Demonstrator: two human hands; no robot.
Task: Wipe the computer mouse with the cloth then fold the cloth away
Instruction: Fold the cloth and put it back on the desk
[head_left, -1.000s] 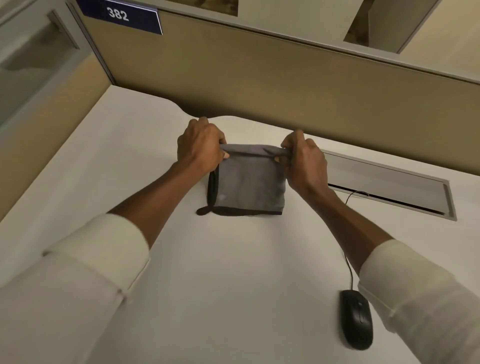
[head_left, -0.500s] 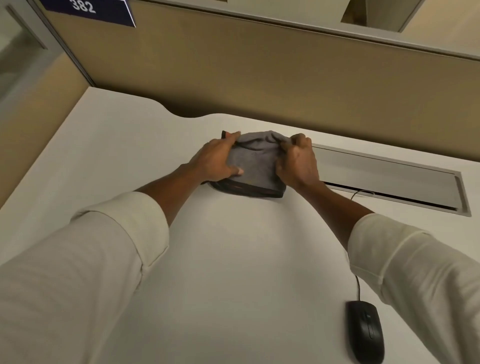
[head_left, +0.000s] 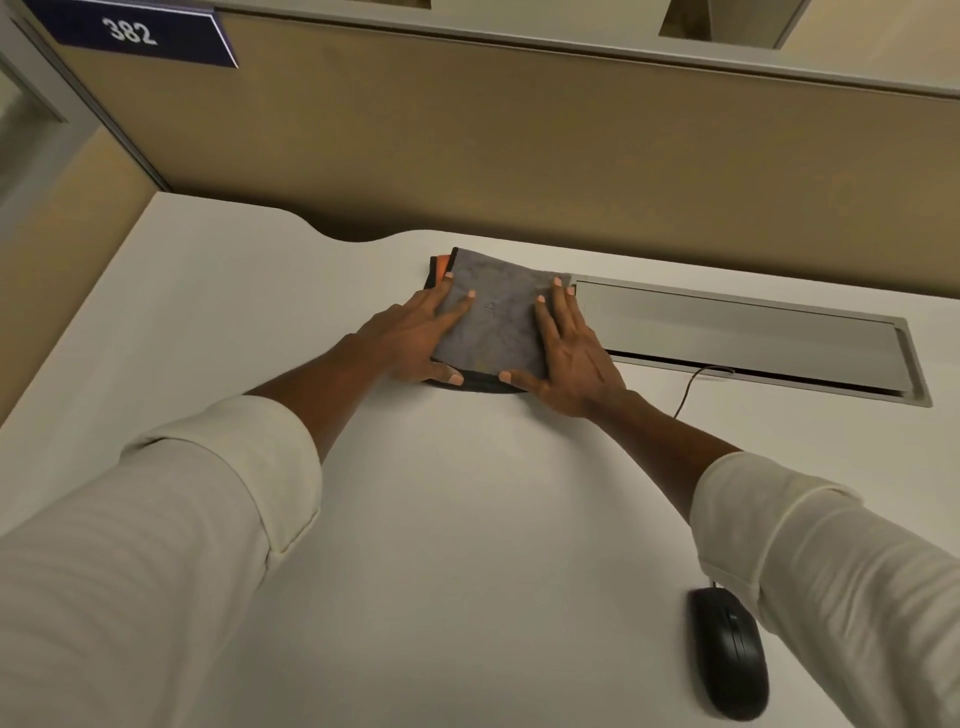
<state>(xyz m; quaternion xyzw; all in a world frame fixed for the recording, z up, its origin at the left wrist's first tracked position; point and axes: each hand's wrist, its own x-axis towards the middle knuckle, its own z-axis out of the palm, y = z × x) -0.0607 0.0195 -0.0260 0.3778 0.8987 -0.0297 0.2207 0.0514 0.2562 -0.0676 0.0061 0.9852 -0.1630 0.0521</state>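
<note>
A grey cloth with a dark hem lies folded into a small square at the back of the white desk; an orange layer shows at its far left corner. My left hand presses flat on the cloth's left side, fingers spread. On the cloth's right side my right hand lies flat the same way. Neither hand grips the cloth. The black computer mouse sits at the near right, beside my right sleeve, apart from both hands.
The mouse cable runs back into a grey cable-tray lid set in the desk right of the cloth. A tan partition wall stands just behind, with a "382" sign at top left.
The cloth was held up by its top edge in pinched fingers, then folded over and laid down. Both hands have let go and now lie flat on it.
</note>
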